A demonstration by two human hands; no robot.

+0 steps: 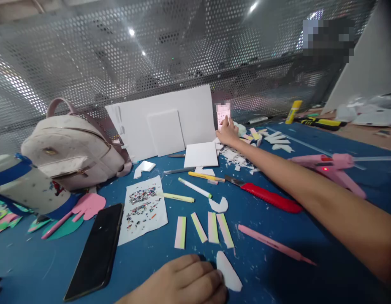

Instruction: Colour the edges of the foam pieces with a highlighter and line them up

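Note:
My left hand lies on the blue tabletop, fingers loosely bent with the tips beside a rounded white foam piece; whether they touch it I cannot tell, and the thumb is hidden. At the far side, my right hand is stretched out with its fingertips at the lit pink screen of a propped phone. Its thumb is apart from the index finger. Ahead of my left hand are several pink-and-yellow strips. A pink marker and a red-handled cutter lie beneath my right forearm.
A glue gun with a red light sits at right. White foam boards lean at the back beside a backpack. A dark phone, a paper sheet with colourful bits, a tumbler and scraps lie around.

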